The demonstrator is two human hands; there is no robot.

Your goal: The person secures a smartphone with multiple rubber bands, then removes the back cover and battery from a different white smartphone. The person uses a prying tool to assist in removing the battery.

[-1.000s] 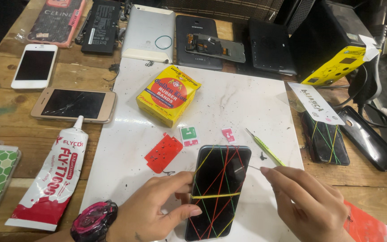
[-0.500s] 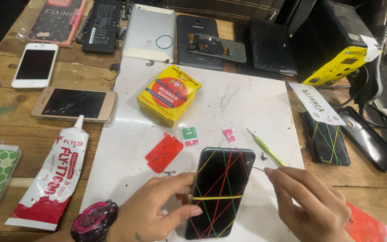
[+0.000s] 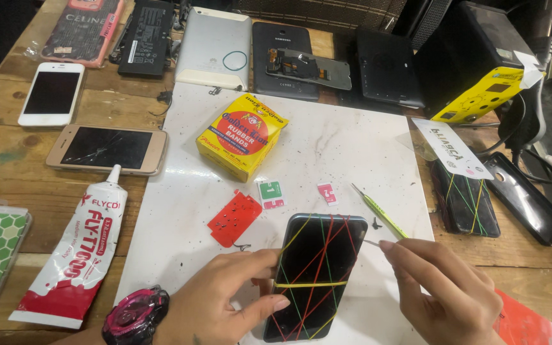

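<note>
- Down at the near edge of the white board lies one black phone, face up and wrapped in crossing red, green and yellow rubber bands.
- The left hand grips the phone's left edge, thumb across the lower part, pink-and-black watch on the wrist.
- The right hand sits just beside the phone's right edge, fingers pinched on a thin tool whose tip nearly touches the phone.
- One green-yellow tweezers lies just above that hand.
- Counted nearby: one yellow box of bands, one red card, two small stickers.
- Further out on the bench: one glue tube, another banded phone at right, two bare phones at left.
</note>
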